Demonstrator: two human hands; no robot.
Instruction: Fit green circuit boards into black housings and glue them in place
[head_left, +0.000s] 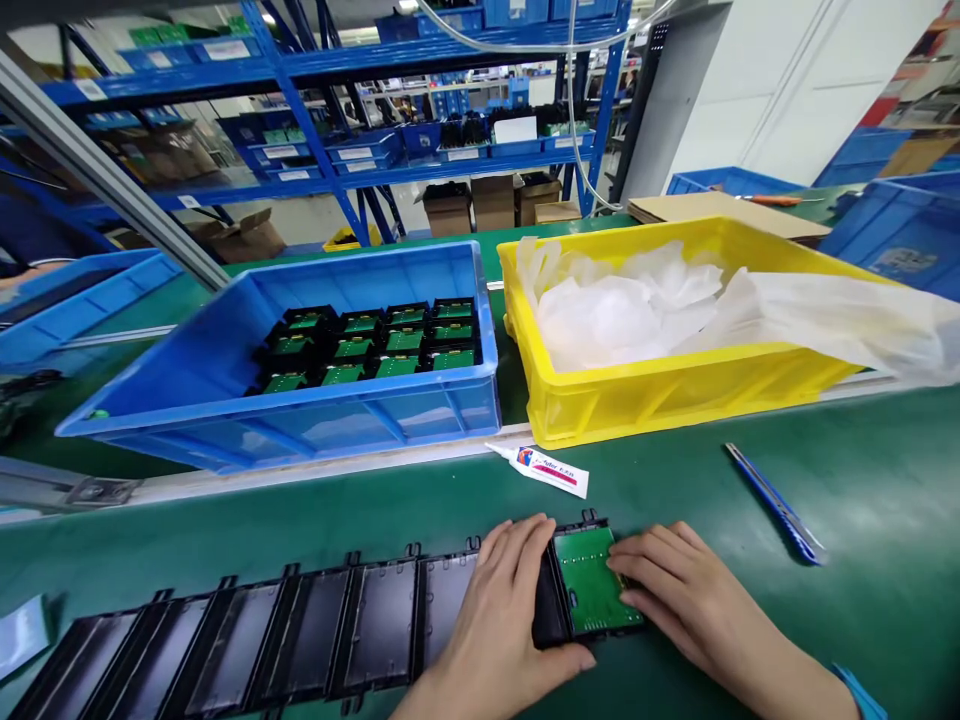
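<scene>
A green circuit board (pixel 589 580) lies in a black plastic housing (pixel 551 600) at the right end of a row of black frames (pixel 315 630). My left hand (pixel 506 620) spans that housing, fingers over its top edge and thumb at its lower edge. On the board's right side rest the bent fingertips of my right hand (pixel 667 590); whether they pinch anything is hidden. Just beyond the housing lies a white glue tube (pixel 551 472).
A blue bin (pixel 360 415) holds several boards in black housings. Beside it, a yellow bin (pixel 637 400) contains white wrapping sheets (pixel 622 310). A blue utility knife (pixel 776 505) lies at right. A small packet (pixel 22 635) is at far left. Blue shelving (pixel 450 65) stands behind.
</scene>
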